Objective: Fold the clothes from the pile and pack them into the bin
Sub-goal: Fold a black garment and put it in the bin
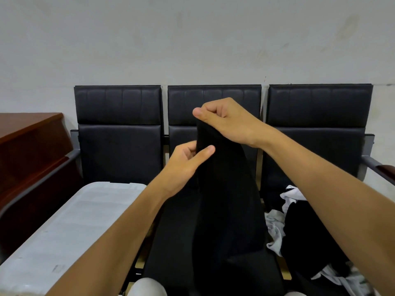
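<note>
A black garment hangs up off the middle seat of a row of black chairs. My right hand grips its top edge, fingers curled, in front of the middle backrest. Just below, my left hand pinches the cloth's left edge between thumb and fingers. The garment's lower part drapes down over the seat toward me. A pile of black and white clothes lies on the right seat, partly behind my right forearm. A white bin with its lid on sits on the left seat.
A row of three black padded chairs stands against a pale wall. A brown wooden desk is at the far left. A chair armrest sticks out at the right edge. My knees show at the bottom.
</note>
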Tool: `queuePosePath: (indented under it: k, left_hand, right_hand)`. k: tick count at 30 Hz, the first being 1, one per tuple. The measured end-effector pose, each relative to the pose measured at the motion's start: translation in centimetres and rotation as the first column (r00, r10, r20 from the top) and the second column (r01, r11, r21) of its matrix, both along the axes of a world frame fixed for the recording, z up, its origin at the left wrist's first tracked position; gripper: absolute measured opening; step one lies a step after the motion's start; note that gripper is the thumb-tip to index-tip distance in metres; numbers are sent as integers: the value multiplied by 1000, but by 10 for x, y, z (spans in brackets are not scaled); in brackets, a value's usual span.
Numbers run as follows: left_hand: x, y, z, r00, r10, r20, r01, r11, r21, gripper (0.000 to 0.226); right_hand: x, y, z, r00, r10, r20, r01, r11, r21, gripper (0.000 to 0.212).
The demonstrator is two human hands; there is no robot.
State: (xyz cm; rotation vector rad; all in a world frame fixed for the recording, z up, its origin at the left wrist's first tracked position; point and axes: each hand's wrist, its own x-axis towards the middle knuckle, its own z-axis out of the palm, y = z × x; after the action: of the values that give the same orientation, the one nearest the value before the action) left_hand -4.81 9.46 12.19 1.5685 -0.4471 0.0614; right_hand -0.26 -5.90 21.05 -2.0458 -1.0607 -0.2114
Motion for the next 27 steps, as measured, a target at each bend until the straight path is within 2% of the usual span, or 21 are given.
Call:
queuePosePath:
  k: [2,4,7,9,10,13,15,17,21,24,27]
  left_hand:
    - [-3,-3,-10,996,-57,-72,53,997,-47,32]
    - [-7,-1,-22,992,-45,-115,41,998,-37,26]
    - [-13,7,-46,975,-44,-220,83,982,170,24]
    - [-15,19,-63,947,-39,-319,142,941,308,26]
    - [-15,27,-71,947,-18,-320,144,916,375,23]
    - [-9,51,-86,971,155,-181,-41,856,515,8]
    - [2,72,-87,950,306,-67,-225,813,537,21]
    - [15,94,-81,918,393,43,-342,735,586,28]
    - [32,121,-61,872,444,206,-467,626,625,21]
    - [38,132,-50,857,432,282,-495,535,685,18]
    - [39,145,-44,826,456,331,-537,459,708,18]
  right_hand:
    - [3,-10,-2,998,-55,33,56,998,-26,52]
    - [10,-23,-5,978,-150,142,163,983,-86,50]
    - [24,-49,-7,904,-293,312,346,929,-132,50]
    - [32,-69,-8,863,-374,340,430,897,-103,49]
    - [36,-80,-8,847,-412,337,463,883,-84,50]
    - [43,-111,-17,823,-487,293,525,848,-65,52]
    - [46,-127,-27,834,-502,227,531,843,-87,53]
    - [46,-139,-36,849,-504,156,521,849,-94,46]
    - [43,-149,-49,901,-431,-60,429,902,-40,16]
    - [42,-145,-49,921,-337,-196,351,936,39,14]
    - [40,-143,-47,922,-303,-242,301,952,-46,15]
